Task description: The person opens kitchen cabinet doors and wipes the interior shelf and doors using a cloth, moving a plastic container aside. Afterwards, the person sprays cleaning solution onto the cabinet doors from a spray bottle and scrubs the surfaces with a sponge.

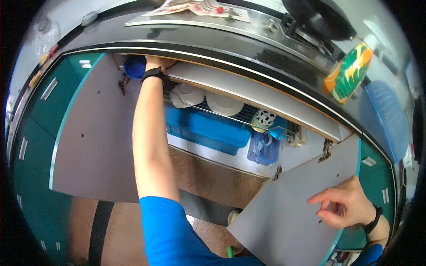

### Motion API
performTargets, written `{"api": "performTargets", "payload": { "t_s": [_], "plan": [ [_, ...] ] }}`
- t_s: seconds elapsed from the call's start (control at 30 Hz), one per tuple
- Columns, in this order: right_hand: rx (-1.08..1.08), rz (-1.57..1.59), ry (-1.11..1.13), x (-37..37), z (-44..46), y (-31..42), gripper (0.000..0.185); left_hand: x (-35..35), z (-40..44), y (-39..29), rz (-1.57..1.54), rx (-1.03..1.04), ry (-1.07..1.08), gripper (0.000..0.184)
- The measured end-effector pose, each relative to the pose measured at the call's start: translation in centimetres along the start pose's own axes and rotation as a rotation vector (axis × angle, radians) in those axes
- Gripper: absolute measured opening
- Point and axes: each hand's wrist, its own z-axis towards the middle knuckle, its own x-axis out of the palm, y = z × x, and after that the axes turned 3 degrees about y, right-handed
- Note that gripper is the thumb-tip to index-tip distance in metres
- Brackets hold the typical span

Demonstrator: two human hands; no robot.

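Note:
My left hand (160, 62) reaches deep into the open cabinet, just under the countertop's edge. Its fingers are hidden there, so what they touch does not show. A round dark-blue container (134, 67) is right beside that wrist. Below the hand, a wire rack (242, 117) carries white dishes (225, 104) and a black-and-white patterned cup (265, 119). My right hand (348, 201) hovers in front of the right cabinet door (297, 195), thumb and forefinger apart, other fingers curled, with nothing held.
The left door (95, 137) also stands open. Inside the cabinet are a blue bin (208, 131) and a small blue basket (262, 148). On the counter (213, 51) stand a black wok (321, 20), a green-and-orange bottle (350, 71) and a blue translucent cover (387, 117).

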Motion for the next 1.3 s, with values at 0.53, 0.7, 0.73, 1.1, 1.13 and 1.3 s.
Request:
{"api": "performTargets", "payload": {
  "t_s": [0.53, 0.7, 0.73, 1.1, 1.13, 1.3],
  "plan": [
    [-0.184, -0.061, -0.1, 0.4, -1.4, -2.4, 0.014, -0.8, -2.3, -15.5, -0.175, 0.414, 0.15, 0.059],
    [-0.208, -0.02, -0.089, 0.7, -2.1, -3.0, 0.016, -1.6, -4.1, -21.3, -0.188, 0.556, 0.123, 0.052],
    [-0.21, -0.01, -0.082, 0.7, -2.2, -3.1, 0.017, 1.7, -4.0, -22.0, -0.374, 0.602, 0.013, 0.056],
    [-0.229, 0.018, -0.051, 0.2, -4.1, -4.1, 0.026, -5.8, -9.9, -49.9, -0.722, 0.719, 0.044, 0.055],
    [-0.229, 0.0, -0.042, 0.2, -4.3, -4.2, 0.026, -5.8, -10.4, -51.6, -0.837, 0.691, -0.028, 0.057],
    [-0.224, -0.035, -0.043, 0.2, -5.1, -4.6, 0.025, -9.3, -12.2, -51.4, -0.988, 0.691, 0.054, 0.059]
  ]
}}
